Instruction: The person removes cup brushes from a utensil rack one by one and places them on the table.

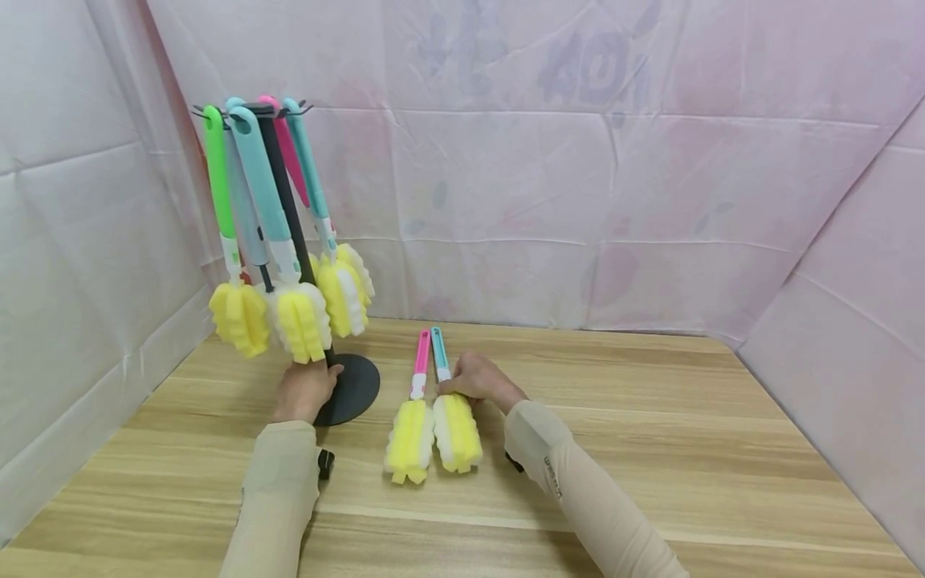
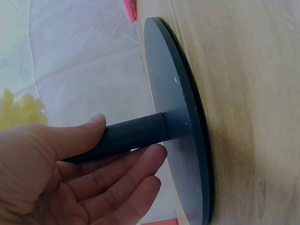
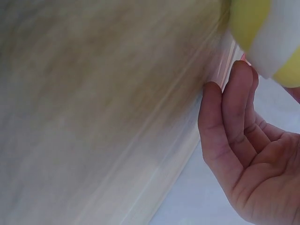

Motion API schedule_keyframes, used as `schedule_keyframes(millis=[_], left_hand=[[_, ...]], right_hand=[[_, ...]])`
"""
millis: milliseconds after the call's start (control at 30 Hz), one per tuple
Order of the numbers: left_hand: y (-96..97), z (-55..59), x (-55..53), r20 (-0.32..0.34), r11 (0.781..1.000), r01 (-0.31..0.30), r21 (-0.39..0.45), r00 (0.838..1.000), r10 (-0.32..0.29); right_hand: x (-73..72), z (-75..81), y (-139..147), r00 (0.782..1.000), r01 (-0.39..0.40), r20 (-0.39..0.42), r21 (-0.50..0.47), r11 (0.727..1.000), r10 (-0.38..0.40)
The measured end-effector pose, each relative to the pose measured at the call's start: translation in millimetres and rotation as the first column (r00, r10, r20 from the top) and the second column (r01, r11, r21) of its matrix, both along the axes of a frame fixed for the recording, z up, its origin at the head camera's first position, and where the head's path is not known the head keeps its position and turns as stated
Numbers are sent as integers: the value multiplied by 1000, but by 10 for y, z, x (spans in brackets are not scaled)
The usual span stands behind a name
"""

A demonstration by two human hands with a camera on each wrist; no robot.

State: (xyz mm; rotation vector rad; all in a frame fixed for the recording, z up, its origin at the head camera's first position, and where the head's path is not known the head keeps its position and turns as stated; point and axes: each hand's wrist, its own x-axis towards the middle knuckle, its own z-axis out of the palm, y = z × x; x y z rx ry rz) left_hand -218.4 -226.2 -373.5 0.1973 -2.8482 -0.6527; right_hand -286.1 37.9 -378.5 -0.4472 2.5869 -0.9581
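A black stand's round base [image 1: 356, 388] sits on the table at left. Several sponge bottle brushes hang from its hooks, among them a green-handled one [image 1: 219, 181] and a light-blue one [image 1: 263, 172]. Low on the stand, my left hand [image 1: 303, 389] holds the black pole [image 2: 133, 133], thumb on one side and fingers on the other. Two more brushes lie side by side on the wood: a pink-handled brush [image 1: 410, 440] and a blue-handled brush [image 1: 458, 433]. My right hand [image 1: 477, 377] pinches the blue-handled brush at its neck; the sponge [image 3: 262, 37] partly hides the thumb in the right wrist view.
The wooden table [image 1: 650, 449] extends to the right of the brushes. Pale cloth walls [image 1: 506, 177] enclose the back and both sides. The hanging sponges dangle just above my left hand.
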Motion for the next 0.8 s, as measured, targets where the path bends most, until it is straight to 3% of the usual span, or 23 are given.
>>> schedule_keyframes(millis=[567,800], left_hand=[[12,14,3,34,999,-18,29,999,17],[8,7,0,25,1000,-25,-2,999,25]], right_hand=[[-11,47,-1,1000,19,-3,20,1000,-19],[-15,110,-2,999,29,-19,53,998,-28]])
